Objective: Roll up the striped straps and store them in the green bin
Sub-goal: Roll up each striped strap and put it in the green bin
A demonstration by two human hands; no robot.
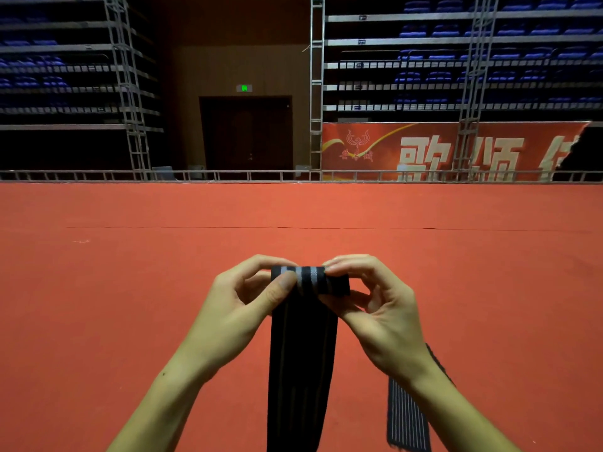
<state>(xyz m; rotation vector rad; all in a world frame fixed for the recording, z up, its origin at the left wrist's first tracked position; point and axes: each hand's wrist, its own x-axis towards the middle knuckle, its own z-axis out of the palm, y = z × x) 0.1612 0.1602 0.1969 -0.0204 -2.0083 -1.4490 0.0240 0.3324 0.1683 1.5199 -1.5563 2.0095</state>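
Head view: both hands, left (241, 298) and right (375, 298), pinch the rolled top of a striped strap (301, 353), keeping the coil tight while its tail hangs. A second strap (406, 419) lies on the red floor (130, 272); no green bin shows.

A red carpeted floor (130, 288) fills the lower frame, a thin seam crossing mid-frame. At lower right a dark striped strap (408, 419) seems to lie on it, partly hidden.

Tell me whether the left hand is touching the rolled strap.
Touching. The head view shows the left hand with its thumb pressed onto the strap at the rolled top end.
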